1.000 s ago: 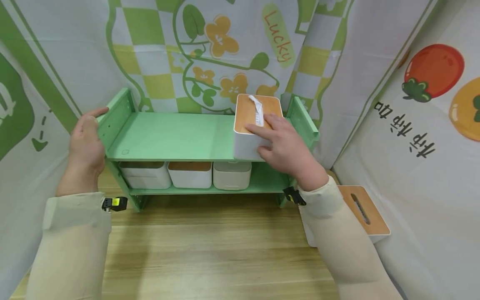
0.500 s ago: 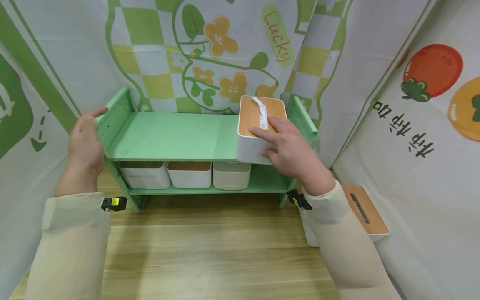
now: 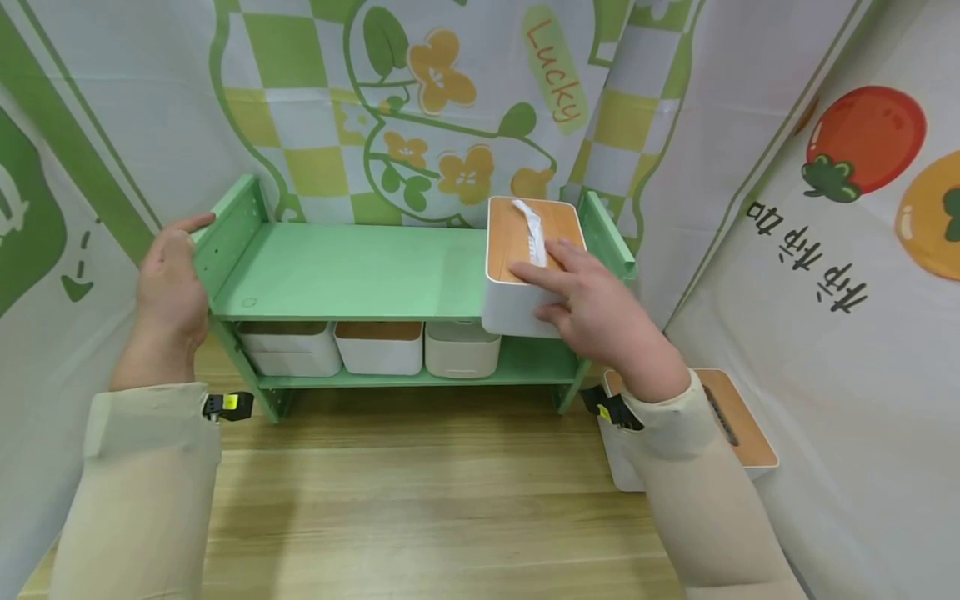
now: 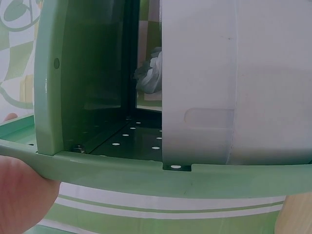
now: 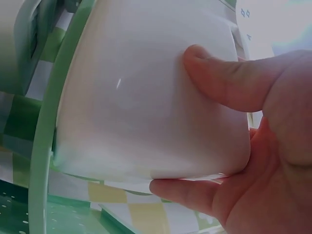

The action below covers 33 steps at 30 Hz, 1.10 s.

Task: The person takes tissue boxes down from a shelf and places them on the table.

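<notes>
My right hand [image 3: 603, 312] holds a white tissue box [image 3: 517, 307] with a wooden lid at the right end of a green two-tier shelf [image 3: 352, 271]. A white tissue [image 3: 534, 233] sticks out of the lid slot. Fingers lie on the lid; in the right wrist view the thumb [image 5: 219, 78] presses one white side. The box front overhangs the top board's front edge. My left hand [image 3: 172, 283] grips the shelf's left end panel [image 3: 232, 237]. In the left wrist view, part of that hand [image 4: 24, 195] touches the green edge.
On the lower board stand a white box [image 3: 292, 354], a wooden-lidded white box [image 3: 380, 350] and a cream box [image 3: 462, 352]. Another wooden-lidded tissue box [image 3: 738, 417] stands at the right, partly behind my right forearm. Printed cloth [image 3: 300, 108] hangs behind the shelf.
My right hand has moved the tissue box to the right and toward me, further over the top board's front edge. The left hand has stayed on the end panel.
</notes>
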Tool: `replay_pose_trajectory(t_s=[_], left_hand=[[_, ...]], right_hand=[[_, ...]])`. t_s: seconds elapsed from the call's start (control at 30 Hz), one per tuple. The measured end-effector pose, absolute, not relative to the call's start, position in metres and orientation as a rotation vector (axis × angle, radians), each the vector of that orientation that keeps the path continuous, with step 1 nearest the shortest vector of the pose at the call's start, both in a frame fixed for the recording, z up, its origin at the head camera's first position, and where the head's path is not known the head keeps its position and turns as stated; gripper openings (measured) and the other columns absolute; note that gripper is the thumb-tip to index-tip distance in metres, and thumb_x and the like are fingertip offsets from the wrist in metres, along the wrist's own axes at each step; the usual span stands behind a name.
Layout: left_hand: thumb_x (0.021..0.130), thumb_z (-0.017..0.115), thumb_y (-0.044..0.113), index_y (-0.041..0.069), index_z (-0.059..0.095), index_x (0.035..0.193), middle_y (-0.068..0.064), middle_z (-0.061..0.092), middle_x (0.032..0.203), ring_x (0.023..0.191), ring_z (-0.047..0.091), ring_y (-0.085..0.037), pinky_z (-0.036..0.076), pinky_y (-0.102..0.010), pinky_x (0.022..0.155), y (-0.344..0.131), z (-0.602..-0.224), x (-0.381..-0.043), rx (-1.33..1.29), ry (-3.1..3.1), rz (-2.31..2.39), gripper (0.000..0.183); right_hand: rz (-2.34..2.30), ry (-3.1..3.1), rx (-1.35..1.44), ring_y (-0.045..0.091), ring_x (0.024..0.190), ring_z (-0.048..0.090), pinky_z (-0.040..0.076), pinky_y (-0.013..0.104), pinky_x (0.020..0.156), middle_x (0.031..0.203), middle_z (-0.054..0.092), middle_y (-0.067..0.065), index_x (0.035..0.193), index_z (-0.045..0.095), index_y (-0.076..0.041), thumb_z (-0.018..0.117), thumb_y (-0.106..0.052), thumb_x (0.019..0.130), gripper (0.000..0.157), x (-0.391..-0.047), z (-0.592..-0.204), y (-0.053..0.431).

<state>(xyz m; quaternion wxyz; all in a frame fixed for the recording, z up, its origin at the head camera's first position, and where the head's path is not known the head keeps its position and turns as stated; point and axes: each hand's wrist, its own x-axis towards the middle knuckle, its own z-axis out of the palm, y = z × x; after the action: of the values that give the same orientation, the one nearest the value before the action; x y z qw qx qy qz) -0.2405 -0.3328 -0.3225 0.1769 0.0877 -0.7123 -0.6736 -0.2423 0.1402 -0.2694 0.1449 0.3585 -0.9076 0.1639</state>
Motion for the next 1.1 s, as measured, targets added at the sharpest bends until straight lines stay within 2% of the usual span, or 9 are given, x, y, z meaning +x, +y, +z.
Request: replay_pose_trajectory(t_s=[0.5, 0.63, 0.77, 0.83, 0.87, 0.93, 1.03, 1.07, 1.1], left_hand=[[0.108, 0.024, 0.034, 0.031, 0.048, 0.147, 0.004, 0.008, 0.163, 0.039, 0.018, -0.01, 0.017, -0.028, 0.032, -0.333, -0.323, -0.24, 0.248, -1.989, -1.942, 0.046], [0.108, 0.024, 0.034, 0.031, 0.048, 0.147, 0.005, 0.006, 0.164, 0.039, 0.019, -0.01, 0.018, -0.028, 0.031, -0.333, -0.322, -0.241, 0.247, -1.995, -1.943, 0.046], [0.108, 0.024, 0.032, 0.03, 0.05, 0.146, 0.006, 0.012, 0.161, 0.048, 0.023, -0.011, 0.017, -0.029, 0.034, -0.336, -0.321, -0.24, 0.242, -1.995, -1.912, 0.046], [0.108, 0.024, 0.033, 0.032, 0.05, 0.146, 0.008, 0.013, 0.16, 0.057, 0.033, -0.009, 0.016, -0.03, 0.034, -0.338, -0.32, -0.239, 0.251, -2.018, -1.886, 0.046], [0.108, 0.023, 0.034, 0.033, 0.049, 0.146, 0.008, 0.013, 0.16, 0.058, 0.032, -0.01, 0.017, -0.03, 0.034, -0.338, -0.32, -0.239, 0.257, -2.036, -1.866, 0.047], [0.108, 0.022, 0.037, 0.036, 0.047, 0.147, 0.011, 0.012, 0.161, 0.085, 0.048, -0.007, 0.018, -0.032, 0.033, -0.337, -0.319, -0.238, 0.271, -2.085, -1.837, 0.047], [0.107, 0.019, 0.04, 0.038, 0.043, 0.15, 0.013, 0.007, 0.163, 0.077, 0.05, -0.007, 0.021, -0.033, 0.032, -0.335, -0.319, -0.238, 0.278, -2.16, -1.797, 0.049], [0.107, 0.019, 0.04, 0.038, 0.043, 0.15, 0.012, 0.006, 0.163, 0.058, 0.042, -0.008, 0.022, -0.032, 0.031, -0.334, -0.319, -0.238, 0.278, -2.154, -1.814, 0.049], [0.107, 0.018, 0.04, 0.038, 0.042, 0.15, 0.012, 0.004, 0.163, 0.058, 0.043, -0.007, 0.022, -0.032, 0.031, -0.333, -0.319, -0.238, 0.278, -2.158, -1.817, 0.049]], right_hand=[[0.484, -2.603, 1.041, 0.036, 0.141, 0.03, 0.034, 0.051, 0.108, 0.149, 0.04, 0.02, 0.14, 0.061, -0.019, 0.076, -0.006, 0.088, 0.055, -0.232, -0.272, 0.145], [0.564, -2.628, 0.984, 0.032, 0.146, 0.022, 0.031, 0.053, 0.11, 0.156, 0.03, 0.019, 0.145, 0.055, -0.017, 0.072, -0.016, 0.093, 0.054, -0.229, -0.274, 0.147], [0.705, -2.582, 0.86, 0.03, 0.147, 0.017, 0.03, 0.057, 0.109, 0.162, 0.019, 0.016, 0.153, 0.042, -0.015, 0.068, -0.033, 0.095, 0.066, -0.231, -0.28, 0.149], [0.788, -2.538, 0.779, 0.032, 0.146, 0.021, 0.03, 0.059, 0.109, 0.161, 0.021, 0.015, 0.155, 0.037, -0.013, 0.065, -0.039, 0.096, 0.07, -0.232, -0.284, 0.151], [0.849, -2.523, 0.735, 0.032, 0.145, 0.024, 0.032, 0.058, 0.108, 0.16, 0.024, 0.014, 0.155, 0.036, -0.012, 0.063, -0.042, 0.097, 0.071, -0.232, -0.286, 0.153], [0.976, -2.507, 0.657, 0.033, 0.14, 0.033, 0.036, 0.057, 0.105, 0.157, 0.031, 0.013, 0.155, 0.034, -0.009, 0.058, -0.045, 0.099, 0.071, -0.231, -0.288, 0.157], [1.157, -2.516, 0.556, 0.034, 0.131, 0.046, 0.043, 0.053, 0.1, 0.153, 0.039, 0.012, 0.154, 0.036, -0.007, 0.053, -0.046, 0.101, 0.068, -0.226, -0.29, 0.164], [1.205, -2.531, 0.525, 0.035, 0.128, 0.05, 0.044, 0.054, 0.099, 0.151, 0.041, 0.012, 0.153, 0.037, -0.007, 0.052, -0.047, 0.102, 0.066, -0.225, -0.29, 0.166], [1.229, -2.553, 0.495, 0.036, 0.125, 0.052, 0.045, 0.054, 0.098, 0.15, 0.043, 0.013, 0.152, 0.038, -0.008, 0.05, -0.047, 0.102, 0.065, -0.223, -0.29, 0.168]])
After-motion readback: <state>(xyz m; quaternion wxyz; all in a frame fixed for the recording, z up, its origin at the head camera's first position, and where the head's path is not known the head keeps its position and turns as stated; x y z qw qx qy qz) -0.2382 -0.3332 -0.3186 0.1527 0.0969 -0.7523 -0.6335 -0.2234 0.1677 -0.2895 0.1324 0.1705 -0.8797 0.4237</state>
